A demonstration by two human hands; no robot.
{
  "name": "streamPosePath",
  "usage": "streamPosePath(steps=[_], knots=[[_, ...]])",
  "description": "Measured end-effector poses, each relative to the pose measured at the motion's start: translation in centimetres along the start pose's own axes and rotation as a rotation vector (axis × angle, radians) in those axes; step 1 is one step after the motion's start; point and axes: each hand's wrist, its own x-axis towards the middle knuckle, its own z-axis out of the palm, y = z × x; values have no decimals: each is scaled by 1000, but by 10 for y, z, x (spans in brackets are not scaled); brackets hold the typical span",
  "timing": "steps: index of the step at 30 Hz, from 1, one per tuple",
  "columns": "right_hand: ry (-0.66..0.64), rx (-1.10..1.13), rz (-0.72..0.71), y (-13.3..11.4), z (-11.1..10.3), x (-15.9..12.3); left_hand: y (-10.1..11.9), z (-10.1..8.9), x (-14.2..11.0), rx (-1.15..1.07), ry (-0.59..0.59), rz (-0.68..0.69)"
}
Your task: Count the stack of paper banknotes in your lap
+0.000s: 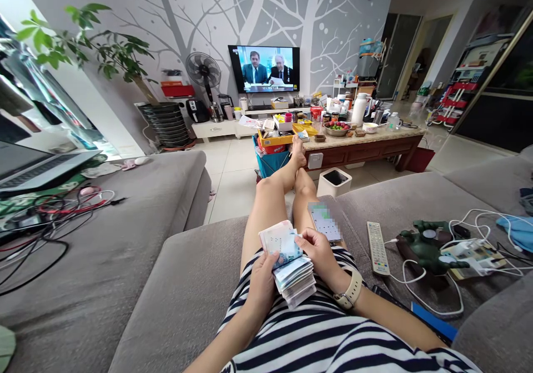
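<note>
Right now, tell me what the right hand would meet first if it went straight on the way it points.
The right hand would first meet the banknotes, which it is touching. Beyond them, the left leg seems to lie in line, though depth is unclear.

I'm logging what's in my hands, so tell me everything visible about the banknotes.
The banknotes look like paper, pale with blue and pinkish tones. The upper ones are slightly spread; the lower part shows thick, layered edges. The left hand and right hand grip them over the striped clothing.
</note>
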Motion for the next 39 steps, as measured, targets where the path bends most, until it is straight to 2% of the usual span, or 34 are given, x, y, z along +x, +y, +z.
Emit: streamPosePath(steps=[7,14,20,23,29,39], knots=[[3,3,3,-1,1,6,5,-1,-2,140,13,62],[38,121,41,2,3,3,5,-5,0,231,46,115],[85,125,28,3,1,-6,0,-3,4,49,144,43],[59,118,13,1,0,-11,1,0,4,-16,128,4],[5,134,14,0,0,-12,5,0,0,106,118,67],[-1,161,25,3,0,-7,19,6,-11,239,55,143]])
